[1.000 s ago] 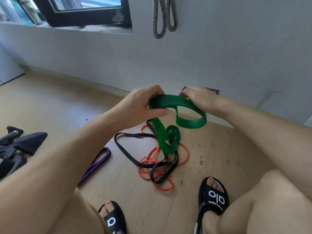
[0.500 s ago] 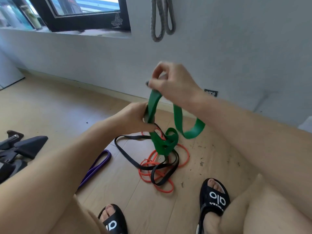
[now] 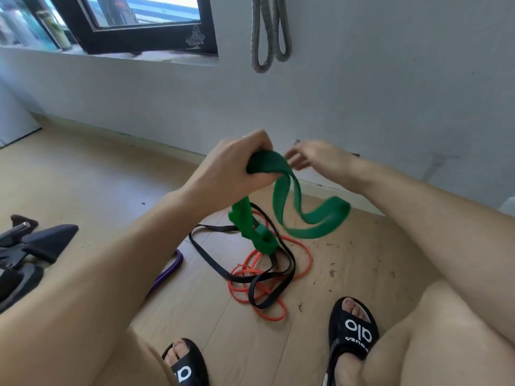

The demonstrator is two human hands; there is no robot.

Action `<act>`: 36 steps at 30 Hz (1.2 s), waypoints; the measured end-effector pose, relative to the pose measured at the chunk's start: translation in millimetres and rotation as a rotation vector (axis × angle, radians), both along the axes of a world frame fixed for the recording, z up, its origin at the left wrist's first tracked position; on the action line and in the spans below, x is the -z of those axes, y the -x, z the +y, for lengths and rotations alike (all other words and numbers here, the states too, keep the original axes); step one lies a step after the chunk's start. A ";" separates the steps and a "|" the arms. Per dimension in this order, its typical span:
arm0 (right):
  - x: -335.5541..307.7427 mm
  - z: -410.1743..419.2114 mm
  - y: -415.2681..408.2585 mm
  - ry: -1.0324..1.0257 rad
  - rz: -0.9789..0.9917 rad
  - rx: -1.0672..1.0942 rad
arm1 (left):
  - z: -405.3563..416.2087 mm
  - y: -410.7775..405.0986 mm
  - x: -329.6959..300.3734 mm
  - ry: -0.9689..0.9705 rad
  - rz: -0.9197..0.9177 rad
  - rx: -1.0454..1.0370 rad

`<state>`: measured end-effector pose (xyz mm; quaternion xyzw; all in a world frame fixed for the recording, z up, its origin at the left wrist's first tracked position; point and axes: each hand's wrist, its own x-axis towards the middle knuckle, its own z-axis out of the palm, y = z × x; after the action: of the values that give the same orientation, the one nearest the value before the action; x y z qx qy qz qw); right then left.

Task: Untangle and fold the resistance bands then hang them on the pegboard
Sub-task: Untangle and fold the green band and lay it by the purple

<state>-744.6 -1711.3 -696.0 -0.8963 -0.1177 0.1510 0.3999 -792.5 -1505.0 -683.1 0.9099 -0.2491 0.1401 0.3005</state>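
My left hand (image 3: 231, 165) grips a wide green resistance band (image 3: 312, 221) at its upper fold. One loop of it swings out to the right; its lower part is knotted and hangs into the pile. My right hand (image 3: 315, 158) is just right of the fold, fingers spread and blurred, holding nothing. On the wooden floor beneath lie a black band (image 3: 267, 277) and an orange band (image 3: 267, 314), tangled together. A purple band (image 3: 167, 271) lies partly hidden behind my left forearm. A grey band (image 3: 269, 32) hangs folded on the wall above.
My feet in black slides (image 3: 352, 332) stand near the pile. Black equipment (image 3: 30, 246) sits on the floor at left. A white wall runs behind the pile, with a dark-framed window (image 3: 133, 26) at upper left and a wall socket behind my right hand.
My right hand has let go of the green band and dropped to the right. My left hand has risen and now holds the band's top fold; the free loop swings out rightward.
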 end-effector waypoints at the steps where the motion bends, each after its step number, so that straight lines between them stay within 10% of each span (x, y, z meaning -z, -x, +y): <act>1: -8.4 10.7 6.2 -0.170 0.029 -0.008 | -3.9 2.0 1.4 -0.021 -0.006 0.006; 4: -19.5 36.2 20.9 -0.395 0.055 -0.111 | -3.6 2.0 -0.2 0.048 0.018 -0.033; 9: -18.9 41.4 20.1 -0.095 -0.246 -0.084 | 18.0 0.1 6.8 -0.055 0.188 -0.121; 19: -52.6 12.2 10.3 -0.242 -0.450 0.174 | 57.1 -10.2 36.8 -0.143 0.338 -0.074; 23: -27.6 -4.8 3.9 0.089 -0.159 0.079 | 62.2 -7.0 14.4 0.007 0.174 -0.166; 26: -13.2 7.1 11.5 -0.057 0.078 -0.115 | 48.1 3.6 -4.8 0.119 0.132 -0.111; 36: -14.0 73.7 28.6 -0.241 -0.124 -0.184 | 48.8 10.4 -6.2 -0.048 0.210 -0.060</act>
<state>-773.2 -1637.6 -682.0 -0.8348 -0.2410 0.1159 0.4812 -802.9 -1456.2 -676.9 0.9336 -0.1923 0.0468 0.2987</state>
